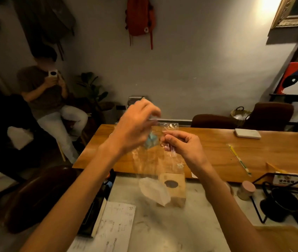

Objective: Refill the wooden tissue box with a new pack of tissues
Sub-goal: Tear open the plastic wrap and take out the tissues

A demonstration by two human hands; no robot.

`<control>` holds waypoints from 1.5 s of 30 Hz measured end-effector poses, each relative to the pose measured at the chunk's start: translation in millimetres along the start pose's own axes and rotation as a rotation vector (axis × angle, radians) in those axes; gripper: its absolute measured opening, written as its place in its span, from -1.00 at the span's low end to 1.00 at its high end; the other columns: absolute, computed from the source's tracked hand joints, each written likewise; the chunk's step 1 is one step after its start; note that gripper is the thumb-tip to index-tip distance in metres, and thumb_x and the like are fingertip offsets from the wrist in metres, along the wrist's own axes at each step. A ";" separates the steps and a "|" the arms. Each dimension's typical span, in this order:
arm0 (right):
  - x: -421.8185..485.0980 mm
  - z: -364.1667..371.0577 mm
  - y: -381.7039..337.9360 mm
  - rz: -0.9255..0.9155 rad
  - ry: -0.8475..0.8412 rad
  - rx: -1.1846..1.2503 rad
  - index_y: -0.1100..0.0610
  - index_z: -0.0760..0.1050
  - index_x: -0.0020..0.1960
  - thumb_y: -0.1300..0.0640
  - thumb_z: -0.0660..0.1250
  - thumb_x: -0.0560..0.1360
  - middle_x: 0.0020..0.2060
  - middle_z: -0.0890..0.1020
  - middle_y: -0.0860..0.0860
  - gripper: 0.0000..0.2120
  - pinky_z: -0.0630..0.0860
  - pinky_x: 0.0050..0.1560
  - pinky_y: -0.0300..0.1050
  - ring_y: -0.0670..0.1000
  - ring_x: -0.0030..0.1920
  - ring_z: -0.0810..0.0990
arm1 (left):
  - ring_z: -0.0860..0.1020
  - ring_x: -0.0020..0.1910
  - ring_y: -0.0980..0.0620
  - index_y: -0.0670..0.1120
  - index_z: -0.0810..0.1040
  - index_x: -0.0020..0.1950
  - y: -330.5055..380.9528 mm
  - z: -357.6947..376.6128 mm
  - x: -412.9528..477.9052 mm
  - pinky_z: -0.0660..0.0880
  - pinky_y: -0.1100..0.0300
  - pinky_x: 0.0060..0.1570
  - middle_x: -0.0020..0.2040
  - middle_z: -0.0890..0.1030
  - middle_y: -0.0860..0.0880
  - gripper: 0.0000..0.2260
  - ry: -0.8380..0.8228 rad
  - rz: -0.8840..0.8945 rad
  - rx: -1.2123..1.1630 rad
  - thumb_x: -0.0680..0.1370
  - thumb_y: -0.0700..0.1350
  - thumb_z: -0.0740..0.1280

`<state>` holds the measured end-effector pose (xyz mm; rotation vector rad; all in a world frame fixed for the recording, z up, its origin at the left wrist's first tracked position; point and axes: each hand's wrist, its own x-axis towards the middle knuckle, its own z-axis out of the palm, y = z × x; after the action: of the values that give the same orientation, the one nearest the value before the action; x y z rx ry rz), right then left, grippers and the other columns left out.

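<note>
Both my hands are raised over the counter and hold a clear plastic tissue wrapper [155,160] that hangs between them. My left hand [135,128] pinches its upper left part near a blue printed patch. My right hand [182,144] pinches the right edge. Below them stands the wooden tissue box [173,190], a light cube with a dark round hole on top. A white stack of tissues [153,190] leans against the box's left side on the pale marble counter [162,230].
A long wooden table [217,153] runs behind the counter, with a white pad [247,133] and a wrapped straw [239,159] on it. A pink cup [246,190], black wire rack [279,195] and printed papers [115,228] sit near. A seated person [48,99] is at far left.
</note>
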<state>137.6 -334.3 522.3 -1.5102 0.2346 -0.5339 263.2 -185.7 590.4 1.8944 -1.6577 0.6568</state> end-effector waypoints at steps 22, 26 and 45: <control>-5.0 -24.4 -51.7 -0.116 -0.078 -0.218 0.13 0.54 0.29 0.28 0.28 0.57 0.08 0.70 0.03 -0.70 0.63 0.09 -0.10 -0.03 0.08 0.69 | 0.50 0.00 0.12 -0.03 0.49 0.14 18.2 1.4 63.4 0.57 0.29 -0.05 0.08 0.40 0.10 -0.80 -0.467 0.054 -0.089 0.57 0.01 0.35; -9.1 -24.6 -55.6 -0.125 -0.061 -0.246 0.19 0.51 0.31 0.34 0.24 0.58 0.00 0.69 -0.06 -0.68 0.58 -0.07 -0.33 -0.16 0.01 0.69 | 0.49 -0.02 0.11 -0.05 0.52 0.07 15.7 -2.8 63.5 0.53 0.28 -0.10 0.06 0.42 0.07 -0.90 -0.423 0.112 -0.103 0.57 -0.15 0.36; -18.6 -49.0 -69.7 -0.089 0.011 -0.121 0.15 0.55 0.27 0.35 0.24 0.57 -0.01 0.74 0.07 -0.68 0.65 0.01 -0.14 0.03 0.02 0.71 | 0.43 0.12 -0.01 -0.06 0.57 0.01 -13.9 18.7 32.0 0.51 0.00 0.13 0.06 0.46 0.01 -0.83 -0.136 -0.173 -0.244 0.53 0.02 0.39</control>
<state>85.6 -366.9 584.2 -1.6411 0.2118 -0.6078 281.3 -220.2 597.0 1.9095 -1.5530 0.2494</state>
